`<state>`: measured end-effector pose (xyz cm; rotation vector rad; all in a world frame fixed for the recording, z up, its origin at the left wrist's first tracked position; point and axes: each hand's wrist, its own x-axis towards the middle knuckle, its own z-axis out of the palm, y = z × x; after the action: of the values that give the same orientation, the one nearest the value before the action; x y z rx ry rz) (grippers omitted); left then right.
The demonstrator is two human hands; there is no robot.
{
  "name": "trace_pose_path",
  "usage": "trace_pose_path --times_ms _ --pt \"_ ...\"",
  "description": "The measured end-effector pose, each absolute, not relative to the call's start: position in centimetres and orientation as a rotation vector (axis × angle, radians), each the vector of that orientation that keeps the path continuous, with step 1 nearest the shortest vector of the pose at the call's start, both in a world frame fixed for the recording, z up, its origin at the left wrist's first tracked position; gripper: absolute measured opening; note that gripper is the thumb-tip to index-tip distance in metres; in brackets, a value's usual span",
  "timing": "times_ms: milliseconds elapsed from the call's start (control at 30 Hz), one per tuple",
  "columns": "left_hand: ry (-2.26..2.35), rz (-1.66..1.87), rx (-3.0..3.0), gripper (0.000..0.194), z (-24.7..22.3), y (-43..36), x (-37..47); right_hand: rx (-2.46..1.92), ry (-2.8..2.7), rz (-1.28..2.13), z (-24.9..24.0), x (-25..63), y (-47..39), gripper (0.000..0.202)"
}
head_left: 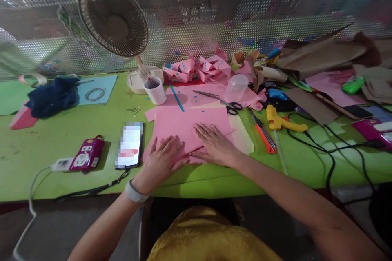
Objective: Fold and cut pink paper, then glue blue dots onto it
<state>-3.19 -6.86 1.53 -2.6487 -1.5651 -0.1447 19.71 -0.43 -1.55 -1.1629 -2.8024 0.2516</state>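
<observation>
Beneath the left hand (163, 157) and right hand (216, 142), on the green surface (208, 183): pink paper (190, 120), with a fold or overlapping edge between the two thumbs, hard to tell which. Both hands flat, palms down, fingers extended, grasping nothing. Looks light and thin, stiff enough to keep a crease yet soft enough to bend under slight pressure; probably slides readily on the smooth surface and tears if tugged. Seems best steadied with spread palms while lying flat, or taken by a light pinch at an outer edge or corner, away from the fold. Beyond the left hand, slightly to its left: dark handwriting (133, 110), too small to read with certainty. Just left of the left hand: phone (130, 144), screen pixelated and illegible; farther left, magenta power strip (87, 155) without readable label. Right of the right hand: orange cutter (268, 140) and yellow glue gun (274, 118), no brand legible on either. Beyond both hands: scissors (211, 96), white cup (154, 89), and folded pink pieces (211, 67) bearing blue marks, apparently squares rather than letters.
</observation>
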Motion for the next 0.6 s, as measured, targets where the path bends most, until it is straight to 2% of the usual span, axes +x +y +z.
trace_pose_path --times_ms 133,333,600 --pt "-1.528 -0.246 -2.707 0.077 1.7 -6.4 -0.6 -1.202 -2.853 0.25 -1.2 19.5 -0.6 0.086" --pt "-1.55 -0.213 -2.753 0.099 -0.1 -6.7 1.8 -1.206 -2.845 0.178 -1.0 19.5 -0.9 0.075" --pt "-1.445 -0.26 -2.736 0.107 -1.3 -7.9 -0.3 -1.188 -2.826 0.265 -1.1 19.8 -0.6 0.092"
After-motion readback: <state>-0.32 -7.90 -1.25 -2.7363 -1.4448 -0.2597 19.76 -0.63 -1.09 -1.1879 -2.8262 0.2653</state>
